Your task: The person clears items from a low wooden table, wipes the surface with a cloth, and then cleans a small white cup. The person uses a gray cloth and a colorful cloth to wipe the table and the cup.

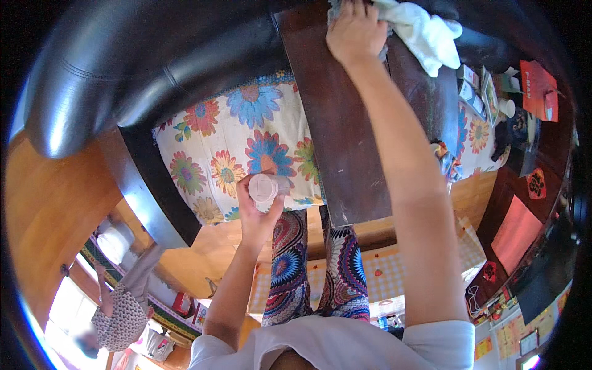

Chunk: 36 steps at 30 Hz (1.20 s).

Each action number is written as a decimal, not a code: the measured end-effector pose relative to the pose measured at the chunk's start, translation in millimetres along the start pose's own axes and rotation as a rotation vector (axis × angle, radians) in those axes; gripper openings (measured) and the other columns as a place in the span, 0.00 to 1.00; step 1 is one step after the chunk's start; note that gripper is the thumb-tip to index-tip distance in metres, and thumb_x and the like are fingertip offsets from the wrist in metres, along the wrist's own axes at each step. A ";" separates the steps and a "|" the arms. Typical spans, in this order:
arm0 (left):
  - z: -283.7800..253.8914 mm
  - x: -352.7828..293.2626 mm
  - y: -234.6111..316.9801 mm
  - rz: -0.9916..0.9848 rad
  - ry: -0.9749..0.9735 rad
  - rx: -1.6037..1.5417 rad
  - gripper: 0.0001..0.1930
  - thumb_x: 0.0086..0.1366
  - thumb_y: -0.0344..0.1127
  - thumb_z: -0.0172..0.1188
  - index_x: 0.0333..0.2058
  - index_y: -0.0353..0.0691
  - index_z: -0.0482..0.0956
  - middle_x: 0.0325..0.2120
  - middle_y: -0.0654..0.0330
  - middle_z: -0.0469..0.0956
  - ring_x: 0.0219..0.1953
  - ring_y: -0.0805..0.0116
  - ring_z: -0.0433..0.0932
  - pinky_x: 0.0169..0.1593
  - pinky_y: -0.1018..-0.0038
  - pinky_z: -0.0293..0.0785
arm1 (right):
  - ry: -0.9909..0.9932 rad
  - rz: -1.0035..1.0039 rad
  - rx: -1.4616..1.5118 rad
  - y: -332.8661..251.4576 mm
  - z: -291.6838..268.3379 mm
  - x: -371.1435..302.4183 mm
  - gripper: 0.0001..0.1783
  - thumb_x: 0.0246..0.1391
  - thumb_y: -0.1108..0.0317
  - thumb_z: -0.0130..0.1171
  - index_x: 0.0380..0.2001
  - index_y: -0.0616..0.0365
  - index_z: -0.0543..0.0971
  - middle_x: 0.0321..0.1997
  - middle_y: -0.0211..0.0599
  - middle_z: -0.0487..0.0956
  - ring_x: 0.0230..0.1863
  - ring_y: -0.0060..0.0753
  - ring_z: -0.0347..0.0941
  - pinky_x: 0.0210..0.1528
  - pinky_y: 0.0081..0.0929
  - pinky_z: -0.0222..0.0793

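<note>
Left fingers [243,190] around white container [264,187]

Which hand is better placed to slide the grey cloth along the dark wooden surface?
Right, likely: the right hand rests on the grey cloth atop the dark wooden surface, while the left hand is occupied holding a pale container.

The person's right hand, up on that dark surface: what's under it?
Edges of greyish cloth show around the right hand, and white cloth spreads beside it. Whatever lies directly beneath the palm is covered and can't be seen.
</note>
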<state>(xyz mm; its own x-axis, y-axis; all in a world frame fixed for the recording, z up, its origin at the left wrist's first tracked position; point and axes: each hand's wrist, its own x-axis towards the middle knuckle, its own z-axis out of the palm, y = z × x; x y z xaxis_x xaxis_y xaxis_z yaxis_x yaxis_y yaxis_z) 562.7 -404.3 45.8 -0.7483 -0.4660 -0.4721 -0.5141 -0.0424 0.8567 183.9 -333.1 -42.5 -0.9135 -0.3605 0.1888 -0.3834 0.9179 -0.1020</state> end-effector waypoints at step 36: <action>26.0 1.1 9.3 0.244 0.041 0.082 0.30 0.59 0.22 0.68 0.59 0.35 0.67 0.55 0.53 0.76 0.57 0.63 0.78 0.61 0.67 0.73 | 0.104 -0.199 0.235 -2.2 -25.1 -72.6 0.18 0.61 0.60 0.56 0.53 0.44 0.82 0.57 0.28 0.78 0.56 0.40 0.72 0.64 0.59 0.61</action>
<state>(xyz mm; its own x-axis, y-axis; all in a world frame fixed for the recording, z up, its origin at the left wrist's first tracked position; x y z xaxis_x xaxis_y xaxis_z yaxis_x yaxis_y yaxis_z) 546.2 -382.2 47.8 -0.8374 -0.4895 -0.2435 -0.3544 0.1470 0.9235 254.6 -304.7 -31.4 -0.8031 -0.4993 0.3251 -0.5852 0.7635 -0.2731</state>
